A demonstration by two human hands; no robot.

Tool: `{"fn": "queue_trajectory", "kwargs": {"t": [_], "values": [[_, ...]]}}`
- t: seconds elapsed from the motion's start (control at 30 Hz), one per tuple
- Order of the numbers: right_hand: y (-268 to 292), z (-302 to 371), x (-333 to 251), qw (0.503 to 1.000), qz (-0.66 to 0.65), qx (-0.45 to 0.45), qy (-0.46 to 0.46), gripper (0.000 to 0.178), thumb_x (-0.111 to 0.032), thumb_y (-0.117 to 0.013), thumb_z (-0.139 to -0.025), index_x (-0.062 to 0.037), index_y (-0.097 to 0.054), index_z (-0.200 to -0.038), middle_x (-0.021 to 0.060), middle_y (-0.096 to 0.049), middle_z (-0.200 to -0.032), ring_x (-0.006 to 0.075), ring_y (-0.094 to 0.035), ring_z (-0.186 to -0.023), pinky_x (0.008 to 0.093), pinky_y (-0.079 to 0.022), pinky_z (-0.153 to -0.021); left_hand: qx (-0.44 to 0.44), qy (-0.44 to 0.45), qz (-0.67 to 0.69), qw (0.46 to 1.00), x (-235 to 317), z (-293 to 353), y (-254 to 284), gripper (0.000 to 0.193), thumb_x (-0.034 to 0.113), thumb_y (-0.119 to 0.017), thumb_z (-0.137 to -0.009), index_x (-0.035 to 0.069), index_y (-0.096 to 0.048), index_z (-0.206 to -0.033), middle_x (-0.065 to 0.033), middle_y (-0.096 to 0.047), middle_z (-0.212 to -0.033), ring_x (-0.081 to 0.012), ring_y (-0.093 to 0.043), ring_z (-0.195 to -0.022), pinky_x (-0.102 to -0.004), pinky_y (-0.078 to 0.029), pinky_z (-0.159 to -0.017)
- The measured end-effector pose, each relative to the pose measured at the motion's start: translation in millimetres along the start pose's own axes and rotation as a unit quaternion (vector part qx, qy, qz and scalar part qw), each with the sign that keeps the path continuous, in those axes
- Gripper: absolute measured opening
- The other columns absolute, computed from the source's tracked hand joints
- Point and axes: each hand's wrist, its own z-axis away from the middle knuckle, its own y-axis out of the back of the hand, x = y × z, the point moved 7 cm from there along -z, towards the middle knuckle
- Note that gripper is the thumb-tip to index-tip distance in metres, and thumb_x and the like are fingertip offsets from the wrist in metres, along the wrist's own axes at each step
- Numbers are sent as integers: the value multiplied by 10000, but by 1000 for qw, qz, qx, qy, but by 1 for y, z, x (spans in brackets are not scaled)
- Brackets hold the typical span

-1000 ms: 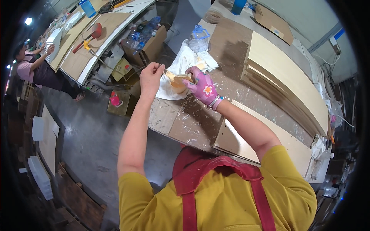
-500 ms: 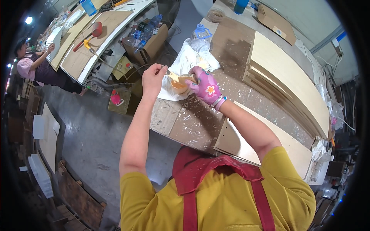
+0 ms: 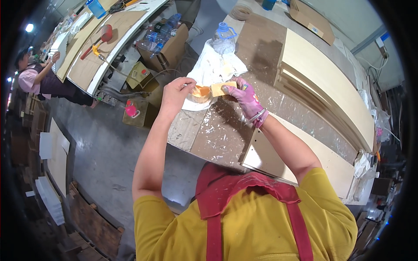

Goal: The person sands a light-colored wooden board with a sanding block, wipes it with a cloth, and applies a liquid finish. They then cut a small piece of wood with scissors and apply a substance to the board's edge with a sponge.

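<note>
A small bowl of orange paste (image 3: pixel 201 93) stands on a white cloth (image 3: pixel 208 68) near the left edge of the workbench. Beside its rim, my bare left hand (image 3: pixel 177 92) has its fingertips pinched together; what they hold, if anything, is too small to make out. My right hand (image 3: pixel 248 99), in a pink flowered glove, grips a flat yellowish rectangular piece (image 3: pixel 223 88) by its right end. The piece is held at the bowl's right side. Behind the bowl, a clear plastic jug with a blue cap (image 3: pixel 224 38) stands on the cloth.
Curved pale wooden panels (image 3: pixel 322 82) are stacked on the right of the paint-spotted workbench (image 3: pixel 217 143). Nearer lies a pale board with holes (image 3: pixel 296 161). To the left are a box of bottles (image 3: pixel 172 54), metal cans (image 3: pixel 139 114) and another bench where a person (image 3: pixel 39 78) stands.
My right hand has drawn right and turned, lifting the yellowish piece away from the bowl so its flat face shows. My left hand has come slightly right and down, to the bowl's rim.
</note>
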Motion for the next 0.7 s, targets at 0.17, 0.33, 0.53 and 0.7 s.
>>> {"fn": "queue_trajectory", "kwargs": {"t": [0.17,0.33,0.53,0.7], "values": [[3,5,3,1000,18,-26,-1,332,-247,-693,-856,-28,-551,-1061,54,-618,-960,117,-612,-840,250,-511,-729,1,-48,-95,994,1,6,-1,136,70,-634,-846,-28,-667,-934,-99,-636,-876,-181,-621,-770,-273,-479,-715],[8,7,5,999,18,-28,3,336,-247,-696,-853,-26,-553,-1063,51,-618,-959,114,-610,-836,242,-506,-734,43,-139,-278,949,26,16,-3,161,107,-621,-854,-10,-659,-958,-138,-614,-913,-295,-616,-811,-353,-489,-737],[4,7,5,1000,3,-19,9,314,-210,-701,-845,-3,-553,-1030,41,-610,-908,96,-573,-793,230,-472,-702,29,-112,-381,917,21,16,-9,202,91,-641,-831,1,-637,-1012,-144,-635,-903,-285,-625,-818,-357,-476,-711],[3,2,0,996,63,-31,47,314,-216,-703,-841,4,-547,-1002,36,-599,-852,93,-545,-763,250,-450,-670,80,-147,-298,940,34,20,-3,150,64,-649,-823,-16,-632,-949,-148,-657,-863,-258,-642,-755,-328,-494,-691]]}}
